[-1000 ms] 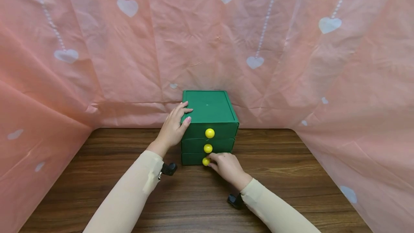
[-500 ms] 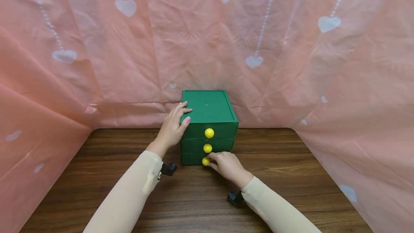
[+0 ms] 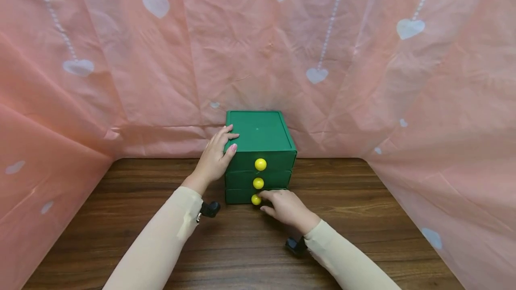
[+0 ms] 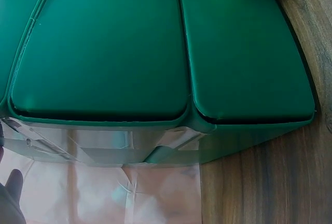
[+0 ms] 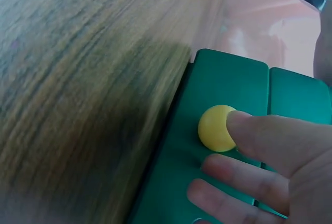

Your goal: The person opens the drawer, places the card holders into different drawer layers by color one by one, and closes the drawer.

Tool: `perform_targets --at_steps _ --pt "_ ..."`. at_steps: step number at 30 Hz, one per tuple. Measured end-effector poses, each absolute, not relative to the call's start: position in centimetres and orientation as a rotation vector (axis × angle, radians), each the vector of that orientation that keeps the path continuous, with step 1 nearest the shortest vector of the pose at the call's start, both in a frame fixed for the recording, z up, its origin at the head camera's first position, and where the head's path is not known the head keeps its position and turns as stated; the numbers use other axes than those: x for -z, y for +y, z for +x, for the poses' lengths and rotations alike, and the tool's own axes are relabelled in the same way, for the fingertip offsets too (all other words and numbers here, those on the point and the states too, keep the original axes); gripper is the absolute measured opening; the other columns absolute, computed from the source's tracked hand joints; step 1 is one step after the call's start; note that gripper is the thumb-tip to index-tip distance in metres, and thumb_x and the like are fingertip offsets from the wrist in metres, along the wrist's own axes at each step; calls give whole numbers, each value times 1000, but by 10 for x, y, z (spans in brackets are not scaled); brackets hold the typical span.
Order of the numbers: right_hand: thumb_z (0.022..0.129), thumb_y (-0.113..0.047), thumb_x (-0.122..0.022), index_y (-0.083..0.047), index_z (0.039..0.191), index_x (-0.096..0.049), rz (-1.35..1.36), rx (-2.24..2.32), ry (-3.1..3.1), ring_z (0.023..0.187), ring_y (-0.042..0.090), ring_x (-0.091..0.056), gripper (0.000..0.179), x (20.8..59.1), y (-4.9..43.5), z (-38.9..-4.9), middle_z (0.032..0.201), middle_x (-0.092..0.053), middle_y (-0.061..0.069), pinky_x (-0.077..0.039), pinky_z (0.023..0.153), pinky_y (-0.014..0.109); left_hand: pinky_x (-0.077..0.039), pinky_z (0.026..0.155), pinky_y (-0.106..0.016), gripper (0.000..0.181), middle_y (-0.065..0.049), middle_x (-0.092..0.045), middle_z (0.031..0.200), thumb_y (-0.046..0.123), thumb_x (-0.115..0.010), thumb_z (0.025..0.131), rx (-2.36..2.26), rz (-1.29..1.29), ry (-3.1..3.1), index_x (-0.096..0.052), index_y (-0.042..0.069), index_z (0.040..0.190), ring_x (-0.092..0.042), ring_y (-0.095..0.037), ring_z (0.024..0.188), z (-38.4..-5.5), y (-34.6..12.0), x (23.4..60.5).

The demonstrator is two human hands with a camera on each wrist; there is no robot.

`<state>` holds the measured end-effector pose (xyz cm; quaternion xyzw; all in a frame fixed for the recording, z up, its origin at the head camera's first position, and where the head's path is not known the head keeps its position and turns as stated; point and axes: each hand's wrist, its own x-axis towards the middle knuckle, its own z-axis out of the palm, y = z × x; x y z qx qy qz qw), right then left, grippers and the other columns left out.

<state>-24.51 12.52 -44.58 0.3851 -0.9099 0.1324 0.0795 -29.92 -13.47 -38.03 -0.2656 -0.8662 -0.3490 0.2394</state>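
A small green chest of three stacked drawers point(image 3: 260, 133) stands on the table, with a round yellow knob on each drawer. All its drawers look closed. My left hand point(image 3: 213, 160) rests on the chest's upper left edge, fingers extended over the top. Only a dark bit of that hand's fingers point(image 4: 14, 198) enters the left wrist view. My right hand point(image 3: 287, 207) is at the bottom drawer's yellow knob point(image 3: 255, 199). One fingertip meets the side of this knob point(image 5: 213, 130) in the right wrist view; the other visible digits are apart from it.
The brown wooden table point(image 3: 250, 245) extends around the chest. A pink curtain point(image 3: 258, 57) with white hearts hangs behind and at both sides. Black wrist cameras, such as the left one point(image 3: 210, 209), project below the sleeves.
The right hand held the bottom knob between thumb and finger; its thumb has now come away from the knob. The left hand and the chest have stayed in place.
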Motion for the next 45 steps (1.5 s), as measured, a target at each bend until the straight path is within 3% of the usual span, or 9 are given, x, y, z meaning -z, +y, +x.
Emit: perform_targets --at_steps 12,20,27,34,45 --pt "93 -23 -72 -11 121 -70 1128 -427 -2794 104 19 -67 31 432 142 -239 117 -71 1 -55 88 41 -17 117 -60 61 -6 -30 161 56 -28 105 964 -743 -2360 -51 12 141 -19 -32 151 -299 -132 382" --pt "94 -22 -71 -9 122 -70 1165 -432 -2816 102 20 -68 31 422 153 -235 116 -71 4 -55 87 41 -16 117 -60 61 -7 -30 161 56 -28 106 962 -734 -2375 -51 12 142 -19 -31 151 -299 -132 382" --pt "94 -21 -71 -8 122 -70 1145 -483 -2811 90 17 -70 31 408 161 -228 114 -72 5 -56 81 40 -17 116 -62 60 -8 -31 160 55 -29 106 969 -741 -2361 -51 11 141 -20 -34 150 -298 -134 383" --pt "95 -25 -70 -9 122 -71 1082 -499 -2779 102 19 -68 31 391 168 -224 116 -72 2 -54 87 41 -19 116 -62 59 -8 -32 160 54 -30 106 976 -739 -2349 -52 11 141 -21 -35 150 -297 -135 385" --pt "92 -20 -73 -7 117 -73 1031 -502 -2643 96 17 -70 28 373 181 -222 109 -74 1 -56 83 39 -19 116 -61 61 -9 -32 160 56 -29 106 969 -735 -2361 -52 11 141 -20 -33 150 -297 -135 384"
